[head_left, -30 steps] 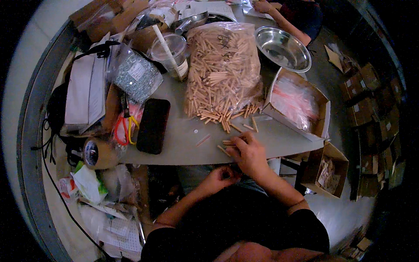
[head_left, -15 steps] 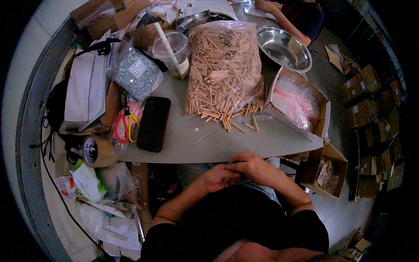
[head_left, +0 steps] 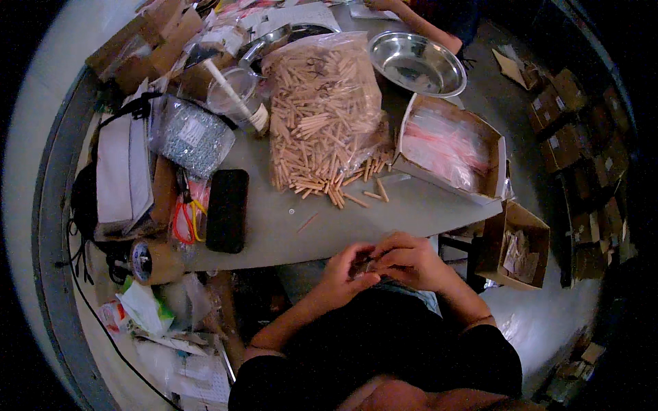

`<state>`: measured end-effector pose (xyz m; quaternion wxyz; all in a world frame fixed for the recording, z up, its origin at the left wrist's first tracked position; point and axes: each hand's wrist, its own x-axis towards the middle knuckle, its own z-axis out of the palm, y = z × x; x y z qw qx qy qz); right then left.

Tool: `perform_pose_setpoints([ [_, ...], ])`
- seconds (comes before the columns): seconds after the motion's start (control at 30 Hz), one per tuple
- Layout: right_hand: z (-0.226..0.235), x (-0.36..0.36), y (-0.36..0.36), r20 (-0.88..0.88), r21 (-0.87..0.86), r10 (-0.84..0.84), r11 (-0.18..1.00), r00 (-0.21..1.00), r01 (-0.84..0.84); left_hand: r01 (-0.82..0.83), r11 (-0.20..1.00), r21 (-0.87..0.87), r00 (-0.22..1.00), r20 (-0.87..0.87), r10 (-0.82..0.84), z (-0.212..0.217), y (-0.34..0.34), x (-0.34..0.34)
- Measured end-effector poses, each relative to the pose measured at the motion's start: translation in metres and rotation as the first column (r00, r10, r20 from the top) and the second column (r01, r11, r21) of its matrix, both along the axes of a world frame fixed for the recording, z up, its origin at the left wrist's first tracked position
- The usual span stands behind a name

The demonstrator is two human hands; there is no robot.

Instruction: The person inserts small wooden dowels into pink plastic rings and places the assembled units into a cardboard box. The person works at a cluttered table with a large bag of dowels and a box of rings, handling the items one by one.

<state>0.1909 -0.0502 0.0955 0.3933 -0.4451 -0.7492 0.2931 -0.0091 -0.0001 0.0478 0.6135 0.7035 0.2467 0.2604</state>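
Note:
My left hand point(head_left: 345, 268) and my right hand point(head_left: 412, 259) meet just below the near edge of the grey table point(head_left: 418, 214), over my lap. The fingers of both pinch a small piece point(head_left: 367, 262) between them; it is too small to make out. Farther out on the table a clear bag of wooden sticks point(head_left: 321, 113) lies open, with loose sticks point(head_left: 356, 192) spilled at its mouth. One stick point(head_left: 307, 221) lies alone closer to me.
A black phone point(head_left: 227, 209) lies left of the sticks. A cardboard box of clear bags point(head_left: 449, 147) sits right, a metal bowl point(head_left: 417, 63) behind it. A bag of small metal parts point(head_left: 192, 137) and a tape roll point(head_left: 147, 260) are left. Another person's arm point(head_left: 425, 27) is at the top.
My right hand has drawn back from the table's near edge, where it touched loose sticks, to join my left hand over my lap. Both hands now close together on a small piece.

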Motion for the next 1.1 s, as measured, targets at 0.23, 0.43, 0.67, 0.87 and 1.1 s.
perform_pose_setpoints([
  [0.23,0.001,0.005,-0.012,0.043,-0.184,-0.126,0.974,0.991,0.132,-0.179,0.905,0.386,0.983,0.111,0.148,0.012,0.003,0.01],
  [0.43,-0.011,0.011,-0.016,-0.065,-0.141,0.006,0.99,0.998,-0.015,-0.099,0.913,0.396,0.992,0.116,0.057,0.008,0.001,0.018],
  [0.67,-0.019,0.04,-0.037,-0.102,-0.13,-0.089,0.989,0.991,0.075,-0.032,0.991,0.127,0.999,-0.029,0.036,0.014,0.001,0.026],
  [0.87,-0.041,0.141,-0.119,0.334,-0.132,-0.712,0.614,0.618,0.779,-0.24,0.617,0.749,0.832,-0.17,0.529,-0.003,0.036,-0.015],
  [1.1,-0.044,0.186,-0.158,0.421,0.187,-0.906,0.131,0.041,0.974,-0.043,0.568,0.822,0.815,-0.3,0.495,0.0,0.04,-0.051],
])
